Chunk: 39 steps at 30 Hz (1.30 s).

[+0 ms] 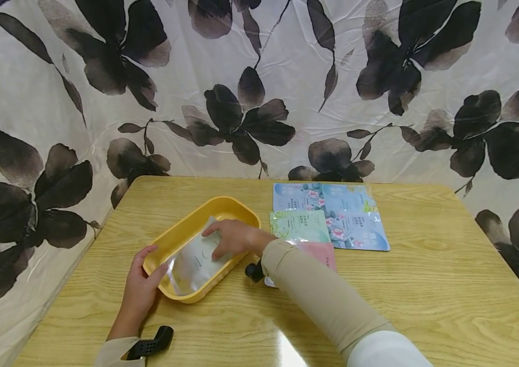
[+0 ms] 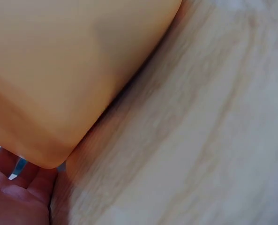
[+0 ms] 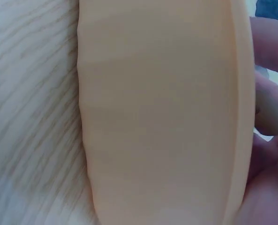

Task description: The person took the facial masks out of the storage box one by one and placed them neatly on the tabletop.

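Observation:
A yellow plastic basket [image 1: 236,206] sits at an angle on the table, left of centre. My left hand [image 1: 142,283] grips its near-left end, thumb over the rim and fingers along the outside. Inside the basket lies a silvery-white flat sachet [image 1: 190,267]. My right hand [image 1: 234,238] reaches over the right side and rests on the sachet's upper part, thumb and fingers spread apart. In the right wrist view the basket's side wall [image 3: 162,112] hides most of the sachet and part of the fingers [image 3: 270,44].
Right of the basket lie several flat sachets: blue ones [image 1: 358,229] with pink flowers, a green one [image 1: 298,226] and a pink one [image 1: 326,253] partly under my right forearm. Wood-grain table [image 1: 424,285] surrounds them. A floral curtain [image 1: 314,117] hangs behind.

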Available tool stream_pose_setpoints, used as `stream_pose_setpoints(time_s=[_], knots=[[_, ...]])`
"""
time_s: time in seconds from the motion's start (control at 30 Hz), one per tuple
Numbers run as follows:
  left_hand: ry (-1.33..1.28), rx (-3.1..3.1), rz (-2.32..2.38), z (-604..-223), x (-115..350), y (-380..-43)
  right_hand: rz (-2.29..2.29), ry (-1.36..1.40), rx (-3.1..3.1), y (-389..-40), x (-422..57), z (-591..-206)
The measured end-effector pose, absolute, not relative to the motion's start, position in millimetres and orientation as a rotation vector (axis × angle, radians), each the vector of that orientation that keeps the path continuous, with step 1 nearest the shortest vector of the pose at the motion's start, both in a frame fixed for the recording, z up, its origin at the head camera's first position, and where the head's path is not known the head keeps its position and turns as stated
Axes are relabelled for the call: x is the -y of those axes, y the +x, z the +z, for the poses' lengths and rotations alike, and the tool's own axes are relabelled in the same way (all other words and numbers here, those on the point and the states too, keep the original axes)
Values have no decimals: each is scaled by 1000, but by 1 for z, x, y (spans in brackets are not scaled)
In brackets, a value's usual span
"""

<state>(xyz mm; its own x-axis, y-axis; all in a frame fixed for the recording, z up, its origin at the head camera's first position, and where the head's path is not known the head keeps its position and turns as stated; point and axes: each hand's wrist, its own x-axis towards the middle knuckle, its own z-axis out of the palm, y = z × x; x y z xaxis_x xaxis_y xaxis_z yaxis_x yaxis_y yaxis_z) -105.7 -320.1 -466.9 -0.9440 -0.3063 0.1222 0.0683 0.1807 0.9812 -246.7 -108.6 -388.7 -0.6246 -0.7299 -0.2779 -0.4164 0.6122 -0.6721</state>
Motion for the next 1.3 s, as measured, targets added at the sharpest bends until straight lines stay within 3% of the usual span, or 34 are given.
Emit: stream_pose_setpoints(time_s=[0.6, 0.97, 1.3], knots=[[239, 2201, -1818, -468, 320, -105, -1148, -899, -2414, -249, 73, -378], [284, 2259, -1761, -466, 322, -107, -1525, -782, -2410, -253, -15, -351], [329, 2294, -1749, -464, 319, -105, -1697, -602, -2427, -244, -110, -360]])
